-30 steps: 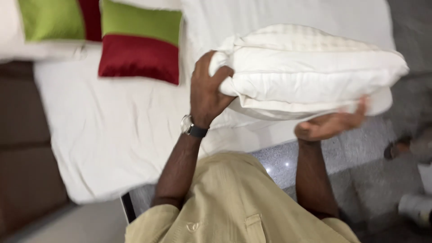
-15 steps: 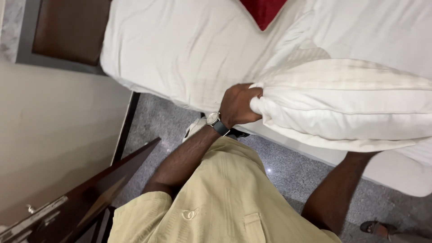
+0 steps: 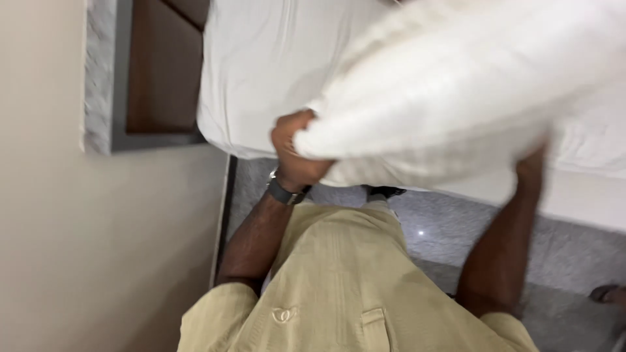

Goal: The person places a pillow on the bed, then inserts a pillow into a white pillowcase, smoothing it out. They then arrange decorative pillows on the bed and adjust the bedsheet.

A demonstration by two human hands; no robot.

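While the left hand is gripping the white pillow's corner above the bed, the right hand is hiding beneath it, grip unclear; that one-sided pinch is risking a slip onto the floor.

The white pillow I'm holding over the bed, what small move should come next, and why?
Probably lower it onto the bed. The pillow hangs in the air above the white sheet, with the left hand gripping its corner and the right hand under its far end.
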